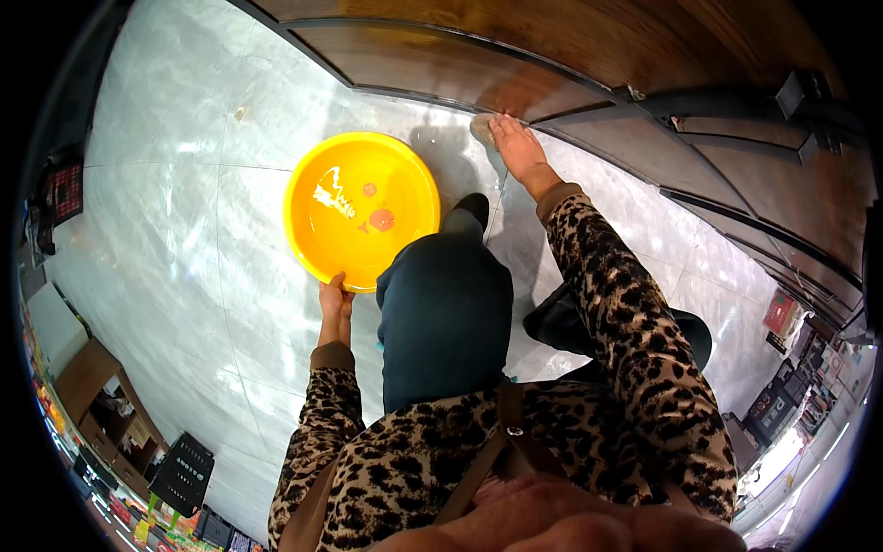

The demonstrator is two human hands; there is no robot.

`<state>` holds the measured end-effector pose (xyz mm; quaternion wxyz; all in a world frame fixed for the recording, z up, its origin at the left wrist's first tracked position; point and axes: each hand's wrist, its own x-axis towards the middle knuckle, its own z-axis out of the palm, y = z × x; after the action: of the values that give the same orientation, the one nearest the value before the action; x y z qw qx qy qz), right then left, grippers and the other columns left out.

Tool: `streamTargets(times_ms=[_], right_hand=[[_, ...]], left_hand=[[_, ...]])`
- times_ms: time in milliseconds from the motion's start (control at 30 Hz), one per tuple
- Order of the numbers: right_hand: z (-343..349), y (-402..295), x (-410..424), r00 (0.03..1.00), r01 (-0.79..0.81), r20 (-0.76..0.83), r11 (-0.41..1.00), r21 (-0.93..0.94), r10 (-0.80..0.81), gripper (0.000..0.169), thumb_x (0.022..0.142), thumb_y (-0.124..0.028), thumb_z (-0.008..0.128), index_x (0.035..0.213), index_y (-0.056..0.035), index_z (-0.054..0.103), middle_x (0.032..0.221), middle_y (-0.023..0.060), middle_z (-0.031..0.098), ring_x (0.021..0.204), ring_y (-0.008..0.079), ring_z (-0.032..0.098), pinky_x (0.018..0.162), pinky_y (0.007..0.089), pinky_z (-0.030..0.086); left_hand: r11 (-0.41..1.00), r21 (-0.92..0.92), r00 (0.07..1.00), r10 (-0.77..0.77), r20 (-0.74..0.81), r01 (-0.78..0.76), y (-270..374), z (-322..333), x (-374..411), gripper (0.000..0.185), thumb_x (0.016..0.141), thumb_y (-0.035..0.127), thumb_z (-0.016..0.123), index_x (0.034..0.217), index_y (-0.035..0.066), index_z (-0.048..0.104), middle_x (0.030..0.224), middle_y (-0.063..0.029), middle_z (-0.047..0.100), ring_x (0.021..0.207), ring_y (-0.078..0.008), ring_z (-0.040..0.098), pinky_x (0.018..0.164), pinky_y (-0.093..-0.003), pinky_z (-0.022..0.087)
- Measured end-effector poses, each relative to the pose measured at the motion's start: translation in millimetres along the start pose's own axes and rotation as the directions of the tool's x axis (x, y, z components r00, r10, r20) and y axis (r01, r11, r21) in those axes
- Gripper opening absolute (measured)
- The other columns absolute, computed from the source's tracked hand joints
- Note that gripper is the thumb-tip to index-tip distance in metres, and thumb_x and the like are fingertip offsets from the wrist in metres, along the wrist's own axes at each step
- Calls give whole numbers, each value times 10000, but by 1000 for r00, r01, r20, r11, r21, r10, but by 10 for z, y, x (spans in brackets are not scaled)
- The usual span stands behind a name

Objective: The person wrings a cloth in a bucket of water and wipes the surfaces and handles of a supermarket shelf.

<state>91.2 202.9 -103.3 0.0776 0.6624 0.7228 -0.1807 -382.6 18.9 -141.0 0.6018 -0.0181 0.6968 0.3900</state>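
A round yellow plastic basin rests on the floor in front of me. Pinkish printed shapes and bright reflections show inside it; whether it holds water I cannot tell. My left hand grips the near rim, thumb over the edge. Farther out to the right, my right hand presses a greyish-brown cloth or sponge by the bottom edge of a wooden panel with a dark metal frame. The fingers partly cover the cloth.
My bent knee stands right beside the basin, above the grey tiled floor. Dark metal brackets stick out from the panel at upper right. A black plastic basket and a wooden cabinet stand at lower left.
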Motion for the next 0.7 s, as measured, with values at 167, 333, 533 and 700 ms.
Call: streamTargets(times_ms=[167,333,533,700], right_hand=[[203,193,-54,999,30,-38,992,-119,-34,473,989,-145,380,1457,-81,402,1563,67,329,1433,231,326,1124,354,345],[371,318,-228,983,-86,-164,996,5,86,458,981,-138,395,1430,-61,429,1521,95,388,1378,245,411,1070,380,413],[290,694,-638,863,-501,33,846,183,504,339,1014,-195,366,1236,12,516,1320,233,539,1075,391,619,893,448,524],[408,1390,-1387,769,-567,84,614,549,634,337,931,-122,566,1247,-34,490,1071,182,660,955,308,666,845,395,537]], left_hand=[[999,22,999,49,10,-49,104,456,-36,394,917,17,560,1290,130,503,1164,-87,639,980,-251,676,752,-350,593],[995,105,999,0,34,-4,135,771,54,366,911,5,563,1252,131,524,1104,-70,658,899,-226,688,634,-302,574],[989,-149,995,38,97,-24,-163,1045,103,302,924,13,546,1208,114,543,1044,-80,669,816,-201,689,567,-278,550],[992,-121,966,65,249,-36,-324,1196,-111,252,963,92,508,1212,67,532,1012,-101,655,815,-189,650,639,-301,528]])
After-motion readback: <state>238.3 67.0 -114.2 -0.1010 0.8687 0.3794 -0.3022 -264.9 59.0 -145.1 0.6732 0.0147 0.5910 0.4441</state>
